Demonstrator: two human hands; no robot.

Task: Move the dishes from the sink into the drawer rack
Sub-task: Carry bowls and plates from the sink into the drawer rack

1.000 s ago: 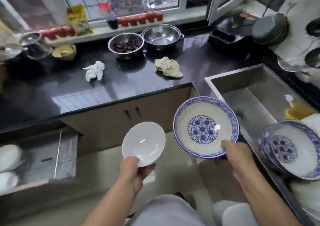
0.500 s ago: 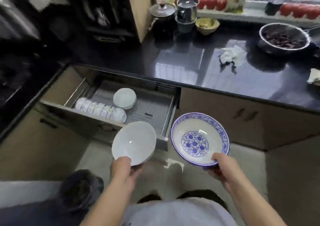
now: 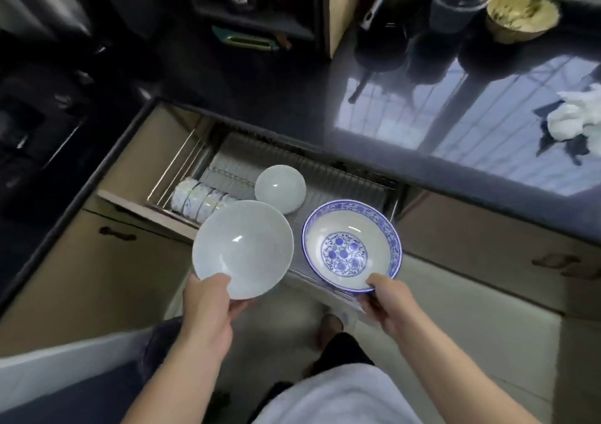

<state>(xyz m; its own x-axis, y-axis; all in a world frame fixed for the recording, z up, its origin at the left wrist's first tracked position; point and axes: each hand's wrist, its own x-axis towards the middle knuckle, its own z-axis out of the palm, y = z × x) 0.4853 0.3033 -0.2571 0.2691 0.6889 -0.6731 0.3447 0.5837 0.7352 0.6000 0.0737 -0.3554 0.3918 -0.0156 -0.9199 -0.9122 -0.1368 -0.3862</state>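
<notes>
The left hand pinches the near rim of a white bowl, thumb inside, above the front edge of the open drawer rack. The right hand pinches the near rim of a blue bowl just beside it, over the rack's front right corner. In the rack a row of small bowls stands on edge beside a white dish. A white cloth lies at the table's right edge.

**Pale bowl, blue-patterned bowl**

You hold a plain pale bluish-white bowl on the left and, on the right, a white bowl with blue floral rim band and blue flower medallion. The far countertop is glossy black.
</notes>
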